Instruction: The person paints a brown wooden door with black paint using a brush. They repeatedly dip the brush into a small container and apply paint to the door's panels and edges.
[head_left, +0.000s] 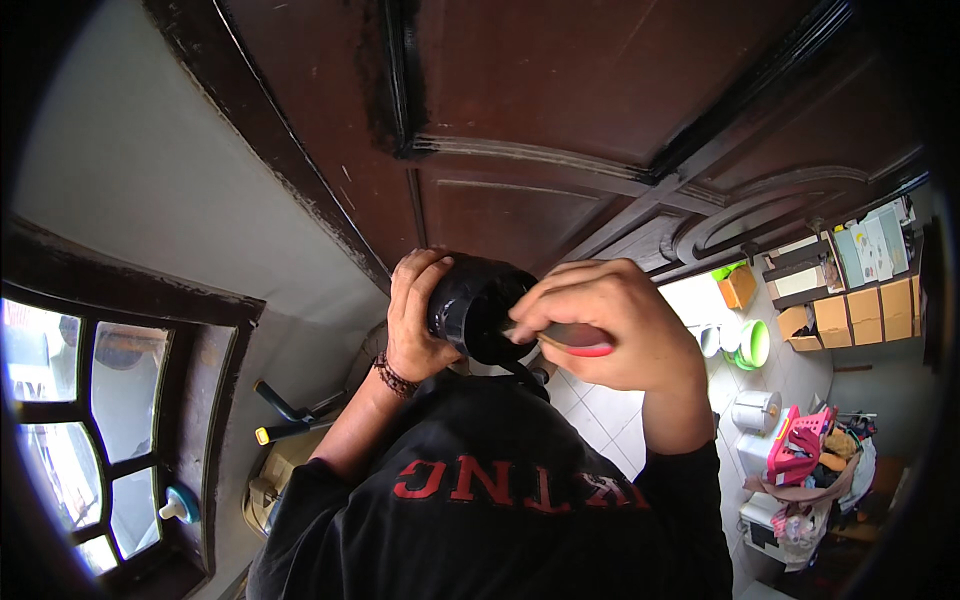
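Observation:
My left hand (409, 319) grips the outer wall of a black round container (451, 309), which is tilted so its mouth faces right. In my right hand (619, 315) is a paintbrush (577, 339) with a red-tipped handle. Its head points into the mouth of the container, where the bristles are mostly hidden. Glossy black marks the container's rim. Beyond both hands rises a brown panelled wooden door (525, 67). Some of its mouldings are shiny black, with black smears beside one upright moulding (401, 82); a lower moulding (525, 154) looks pale and worn.
A dark-framed window (101, 412) is at left, with a baby bottle (178, 504) on its sill. Cardboard boxes (866, 315), green tubs (756, 343) and a pink laundry basket (787, 457) stand right, by the tiled floor (600, 427). A yellow-ended bar (281, 433) is near my left forearm.

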